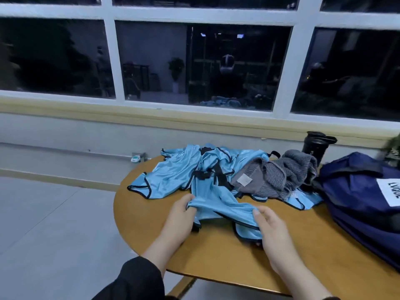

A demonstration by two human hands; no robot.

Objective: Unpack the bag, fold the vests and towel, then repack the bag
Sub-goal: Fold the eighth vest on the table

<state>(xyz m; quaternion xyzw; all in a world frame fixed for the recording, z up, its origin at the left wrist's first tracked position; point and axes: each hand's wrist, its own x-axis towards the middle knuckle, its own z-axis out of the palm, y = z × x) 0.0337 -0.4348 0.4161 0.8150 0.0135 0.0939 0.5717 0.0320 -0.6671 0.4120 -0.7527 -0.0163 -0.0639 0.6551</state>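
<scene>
On the near half of the round wooden table (216, 252): left hand (179, 219) and right hand (272, 230) each pinching the near edge of one light-blue vest (218, 204), left grip closed on bunched fabric at the left corner, right grip closed on the hem at the right, thumb on top. Farther back, heaped and unfolded: the other blue vests (179, 169) with black trim, tangled together, and just right of them the grey towel (279, 176), crumpled, white label showing, partly lying over the blue fabric. At the right edge, the navy bag (357, 191), slumped, apparently emptied; behind the towel, a black bottle (313, 148) standing upright. Unpacking looks done; folding only just begun, nothing yet folded. For the step in hand: best to draw this one vest clear of the heap toward the near side, since its far part seems caught under the tangled straps and towel; lift and shake lightly so it hangs free, then lay flat on the bare wood in front. Smooth from the middle outward, as the slick fabric is likely to slide and bunch. Line up black-trimmed edges before the first fold, fold side to side, then bottom to top. Risk: dragging the whole heap along, or nudging the bottle.
</scene>
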